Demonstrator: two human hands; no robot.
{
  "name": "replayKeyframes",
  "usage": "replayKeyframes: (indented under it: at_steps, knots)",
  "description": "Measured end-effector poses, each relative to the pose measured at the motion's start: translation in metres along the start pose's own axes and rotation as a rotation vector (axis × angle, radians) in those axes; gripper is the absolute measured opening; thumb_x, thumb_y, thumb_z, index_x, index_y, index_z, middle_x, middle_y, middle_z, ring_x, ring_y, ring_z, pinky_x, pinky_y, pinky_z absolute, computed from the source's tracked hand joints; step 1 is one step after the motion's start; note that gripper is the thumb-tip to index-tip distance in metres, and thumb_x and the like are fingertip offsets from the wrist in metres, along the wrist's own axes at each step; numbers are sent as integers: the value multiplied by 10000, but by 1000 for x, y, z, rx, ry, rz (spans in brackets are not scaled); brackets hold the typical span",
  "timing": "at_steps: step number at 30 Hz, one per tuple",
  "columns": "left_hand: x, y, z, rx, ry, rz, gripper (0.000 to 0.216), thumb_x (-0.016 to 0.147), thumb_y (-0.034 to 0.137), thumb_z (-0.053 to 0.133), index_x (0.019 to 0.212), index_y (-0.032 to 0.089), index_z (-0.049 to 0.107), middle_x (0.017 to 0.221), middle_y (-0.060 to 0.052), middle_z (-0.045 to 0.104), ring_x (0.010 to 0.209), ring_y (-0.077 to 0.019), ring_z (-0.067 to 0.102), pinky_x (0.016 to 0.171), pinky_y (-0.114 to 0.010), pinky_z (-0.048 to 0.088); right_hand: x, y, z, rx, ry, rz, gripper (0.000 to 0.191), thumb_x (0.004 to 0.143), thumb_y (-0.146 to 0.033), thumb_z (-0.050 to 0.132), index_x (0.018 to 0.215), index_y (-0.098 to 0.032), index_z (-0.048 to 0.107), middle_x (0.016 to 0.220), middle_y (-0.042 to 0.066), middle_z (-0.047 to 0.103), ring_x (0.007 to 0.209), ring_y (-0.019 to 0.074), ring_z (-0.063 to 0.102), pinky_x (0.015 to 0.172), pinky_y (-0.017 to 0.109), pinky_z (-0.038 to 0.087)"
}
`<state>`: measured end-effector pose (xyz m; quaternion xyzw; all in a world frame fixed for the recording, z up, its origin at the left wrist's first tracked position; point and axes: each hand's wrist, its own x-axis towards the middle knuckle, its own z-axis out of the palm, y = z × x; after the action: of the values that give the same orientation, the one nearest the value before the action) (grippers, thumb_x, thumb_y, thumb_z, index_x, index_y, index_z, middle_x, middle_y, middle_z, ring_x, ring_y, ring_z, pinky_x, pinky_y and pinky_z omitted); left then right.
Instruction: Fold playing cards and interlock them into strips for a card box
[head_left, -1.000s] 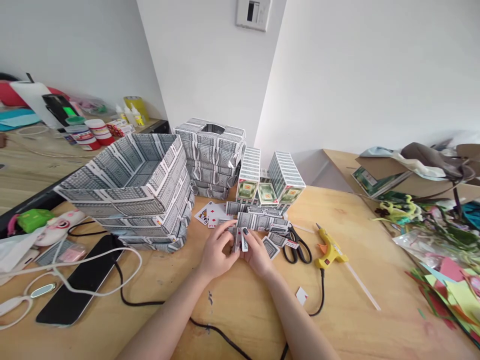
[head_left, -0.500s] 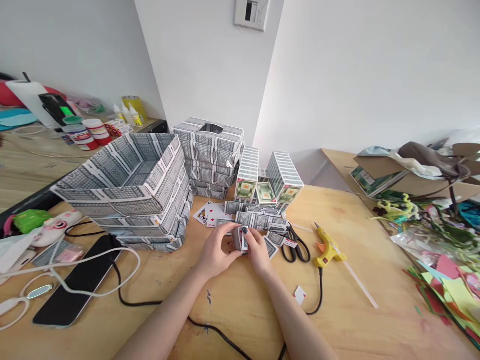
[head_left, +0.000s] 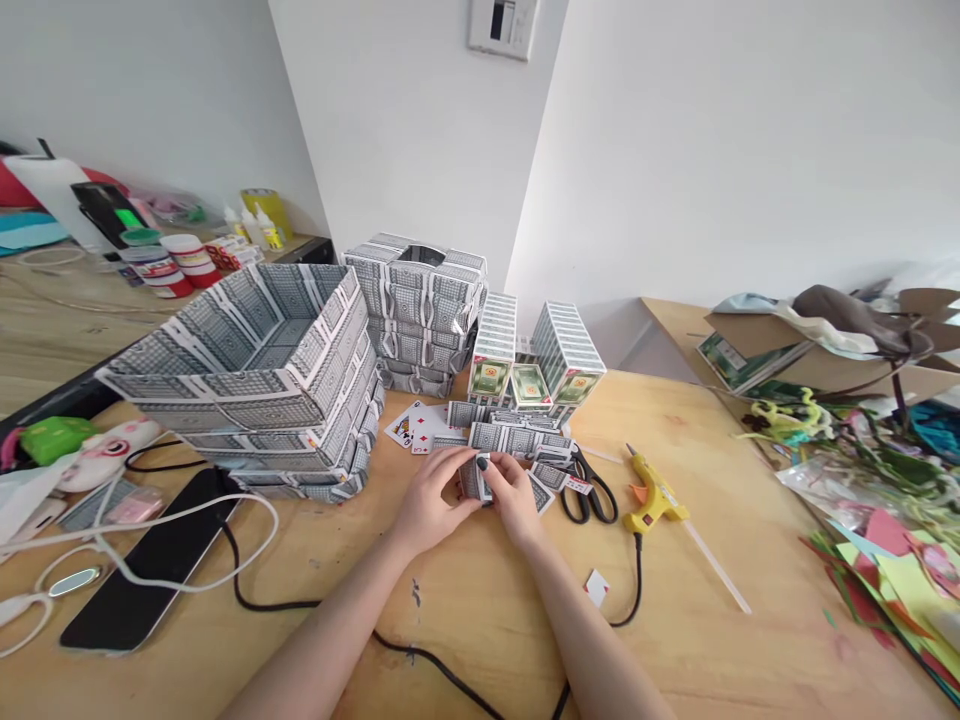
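Between my two hands is a folded playing card (head_left: 472, 480), its grey patterned back facing out. My left hand (head_left: 431, 503) closes on its left side, thumb low and fingers over the top. My right hand (head_left: 512, 497) grips the right side, with a dark-nailed digit pressing on the card. Just beyond my fingers lie rows of folded cards (head_left: 514, 438). A few face-up playing cards (head_left: 420, 425) rest to the left of those rows. Beside my right hand are loose cards (head_left: 541, 490) and black-handled scissors (head_left: 592, 497).
On the left stand an open box made of cards (head_left: 330, 405) and a second card box (head_left: 424, 320) with a hole on top. Boxed card decks (head_left: 568, 350) are stacked behind. A yellow glue gun (head_left: 654, 495) lies right, its black cord crossing the table. A phone (head_left: 150, 565) lies left.
The card between my hands has been folded further, so its white face is now mostly out of sight. My hands stay in nearly the same place.
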<state>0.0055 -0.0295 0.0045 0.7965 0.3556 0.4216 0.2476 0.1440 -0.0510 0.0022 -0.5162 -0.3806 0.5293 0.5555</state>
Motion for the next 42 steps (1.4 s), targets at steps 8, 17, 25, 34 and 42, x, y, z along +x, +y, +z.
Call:
replayKeyframes:
  at_steps: [8,17,25,34,42]
  knots:
    - [-1,-3,1,24,-14,15,553,704,181,619,1217,256,426,1162,-84,514,1092,-228,478,918,-417,426,3,5,-1,28,-14,3,322,693,-459,609,829,-175,545,642,-18,536,509,94,421,442,199,311]
    - [-1,-6,2,26,-21,34,543,711,212,622,1220,258,438,1165,-77,527,1094,-226,487,915,-409,437,1,4,-1,4,-39,-5,306,709,-425,608,868,-172,541,724,-5,583,571,104,485,486,207,349]
    - [-3,-8,4,19,-7,64,558,714,234,630,1233,261,427,1173,-82,522,1102,-236,476,910,-429,437,0,0,0,98,-86,79,318,685,-425,638,847,-183,511,678,-20,586,523,98,488,438,189,319]
    - [-2,-7,6,0,20,100,514,728,201,608,1215,247,449,1165,-89,537,1109,-237,472,913,-431,430,-5,-7,5,382,-167,137,291,657,-360,686,866,-210,550,846,7,632,729,159,583,650,262,436]
    - [-4,-7,7,-34,30,112,567,705,144,607,1233,254,432,1190,-81,522,1116,-231,472,945,-423,410,-10,-13,8,428,-319,227,299,693,-397,641,911,-197,597,824,36,655,820,216,605,674,314,461]
